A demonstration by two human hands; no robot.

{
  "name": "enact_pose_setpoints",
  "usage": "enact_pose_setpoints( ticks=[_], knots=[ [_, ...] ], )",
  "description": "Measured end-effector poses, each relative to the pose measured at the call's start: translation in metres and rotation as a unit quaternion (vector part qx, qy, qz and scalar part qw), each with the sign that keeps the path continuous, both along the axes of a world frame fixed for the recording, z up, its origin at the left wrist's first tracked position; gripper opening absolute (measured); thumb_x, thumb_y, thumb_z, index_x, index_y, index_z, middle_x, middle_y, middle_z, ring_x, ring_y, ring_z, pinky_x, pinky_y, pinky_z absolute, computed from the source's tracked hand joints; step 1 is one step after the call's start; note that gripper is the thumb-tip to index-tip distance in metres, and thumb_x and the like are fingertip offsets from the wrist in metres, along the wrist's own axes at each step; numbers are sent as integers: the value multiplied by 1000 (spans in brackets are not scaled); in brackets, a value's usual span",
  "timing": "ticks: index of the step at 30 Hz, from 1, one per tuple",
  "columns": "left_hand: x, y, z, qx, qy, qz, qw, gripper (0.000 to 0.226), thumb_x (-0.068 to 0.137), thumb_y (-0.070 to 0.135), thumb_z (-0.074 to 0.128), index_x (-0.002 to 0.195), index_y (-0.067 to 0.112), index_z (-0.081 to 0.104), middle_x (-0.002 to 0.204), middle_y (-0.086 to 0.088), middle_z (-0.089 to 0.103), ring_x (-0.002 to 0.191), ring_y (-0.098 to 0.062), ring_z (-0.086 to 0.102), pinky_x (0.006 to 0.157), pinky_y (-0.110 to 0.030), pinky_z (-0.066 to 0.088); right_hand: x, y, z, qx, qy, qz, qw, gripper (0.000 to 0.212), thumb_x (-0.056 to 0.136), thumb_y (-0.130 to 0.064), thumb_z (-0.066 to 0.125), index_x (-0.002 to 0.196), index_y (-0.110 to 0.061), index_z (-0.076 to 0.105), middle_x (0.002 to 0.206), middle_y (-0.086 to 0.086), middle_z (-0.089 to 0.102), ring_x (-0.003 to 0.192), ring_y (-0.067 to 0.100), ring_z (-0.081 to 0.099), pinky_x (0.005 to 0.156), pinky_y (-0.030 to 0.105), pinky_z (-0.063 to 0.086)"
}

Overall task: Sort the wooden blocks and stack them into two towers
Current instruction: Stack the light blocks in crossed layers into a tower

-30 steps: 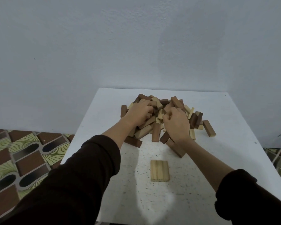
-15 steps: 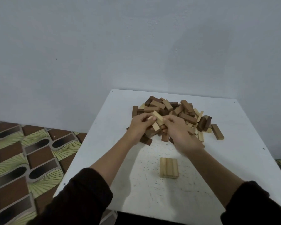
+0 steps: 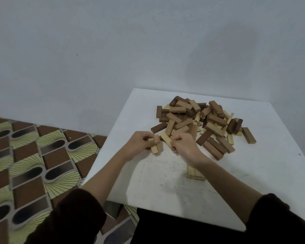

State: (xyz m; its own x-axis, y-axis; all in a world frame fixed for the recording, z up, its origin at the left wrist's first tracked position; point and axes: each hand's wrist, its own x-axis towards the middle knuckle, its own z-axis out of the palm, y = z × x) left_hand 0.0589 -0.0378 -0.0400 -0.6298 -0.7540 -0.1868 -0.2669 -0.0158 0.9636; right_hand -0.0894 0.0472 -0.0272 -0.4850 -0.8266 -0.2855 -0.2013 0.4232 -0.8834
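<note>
- Head view: a plain grey-white wall (image 3: 113, 50) fills the upper half.
- A patterned floor (image 3: 33, 155) of brown and yellow-green tiles lies to the left.
- A white table (image 3: 253, 173), speckled with dark marks, stands against the wall.
- A loose pile of wooden blocks (image 3: 197, 118), dark brown and pale mixed together, sits on the far half of the table.
- Dark sleeves (image 3: 69, 217) cover both forearms up to the elbows.
- The left hand (image 3: 139, 143) is at the pile's near edge, above the table, fingers curled, pinching what look like two pale blocks (image 3: 156, 147) side by side.
- The right hand (image 3: 183, 145), just beside the left, is curled round one pale block (image 3: 165, 139), whose free end points toward the left hand.
- A flat row of pale blocks (image 3: 195, 174) lies on the table nearer the person, partly hidden under the right forearm.
- One dark block (image 3: 249, 135) lies alone at the pile's right edge.
</note>
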Motion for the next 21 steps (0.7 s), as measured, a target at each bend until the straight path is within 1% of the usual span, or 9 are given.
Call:
enact_pose_setpoints(
  ticks=[2,3,5,8,11,14,16,18,21],
  knots=[
    [9,-1,-3,-40,-74,-27,996,2,86,9,66,85,10,67,83,-7,61,76,-16,54,68,-21,45,6,1,-5,50,70,25,996,20,86,-2,47,78,9,62,76,15,57,65,22,49,57,32,38],
    [11,-1,-4,-60,-96,-33,993,1,86,10,67,86,10,67,84,-5,61,78,-15,54,70,-23,44,9,1,-6,64,91,34,993,22,83,-2,46,83,11,64,80,17,61,65,23,50,55,31,37],
    [13,-2,-5,-109,-124,-26,986,3,84,11,68,87,12,67,84,1,61,77,-12,54,70,-19,42,16,0,-9,72,122,53,988,25,80,0,44,83,10,67,88,19,68,67,27,57,54,31,40],
    [12,-5,-8,-191,-165,2,968,17,81,12,72,97,11,68,87,5,56,73,-6,48,65,-11,37,24,-3,-11,69,171,50,981,25,82,3,44,83,7,69,92,18,68,80,30,63,59,32,46],
    [13,-7,-15,-227,-173,27,958,28,78,14,75,105,9,67,89,3,52,81,-12,48,66,-8,36,28,-8,-14,63,213,43,974,23,85,3,46,88,2,69,100,10,66,88,26,61,70,34,52],
    [16,-9,-20,-242,-160,44,956,34,79,18,75,110,11,65,103,2,51,98,-14,47,73,-10,32,30,-12,-18,60,239,61,967,24,87,0,48,103,-2,65,110,7,62,101,26,58,75,27,45],
    [22,-12,-20,-253,-152,52,954,31,84,17,69,114,12,64,109,1,51,105,-15,45,76,-7,30,31,-13,-20,57,260,78,961,28,88,0,46,109,-4,64,112,12,60,105,28,55,74,26,39],
    [29,-13,-20,-281,-163,27,946,32,85,7,63,116,11,62,112,-2,53,105,-16,45,73,-2,31,32,-13,-21,50,258,82,961,32,88,3,42,112,-4,61,113,14,58,107,29,53,77,28,40],
    [34,-12,-23,-308,-181,-10,934,42,81,-6,54,119,9,60,115,-7,55,100,-18,48,73,-1,33,34,-13,-21,24,208,86,974,34,88,7,39,117,-2,57,114,15,57,107,28,51,88,34,45]
  ],
)
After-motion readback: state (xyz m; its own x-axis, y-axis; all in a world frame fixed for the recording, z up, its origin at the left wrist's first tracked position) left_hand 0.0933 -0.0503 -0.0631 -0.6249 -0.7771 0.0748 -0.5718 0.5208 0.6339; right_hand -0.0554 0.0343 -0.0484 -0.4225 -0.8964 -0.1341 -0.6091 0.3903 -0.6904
